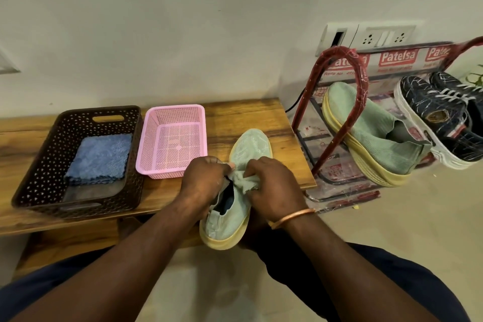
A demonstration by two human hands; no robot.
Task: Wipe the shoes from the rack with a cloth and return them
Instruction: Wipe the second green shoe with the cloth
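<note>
A pale green knit shoe (pixel 249 149) with a yellow sole lies toe-away on the front edge of the wooden table (pixel 261 115), its heel hanging over the edge. My left hand (pixel 203 183) grips the shoe's left side at the opening. My right hand (pixel 274 185) holds a bunched pale green cloth (pixel 245 180) against the shoe's upper. The matching green shoe (pixel 376 133) leans on the red shoe rack (pixel 342 81) to the right. A pair of dark blue patterned sneakers (pixel 441 115) sits beside it on the rack.
A dark brown perforated basket (pixel 34 172) at the table's left holds folded blue cloths (pixel 100 155). A pink mesh basket (pixel 172 112) stands next to it with nothing inside. Wall sockets (pixel 386 36) are behind the rack. Beige floor lies below.
</note>
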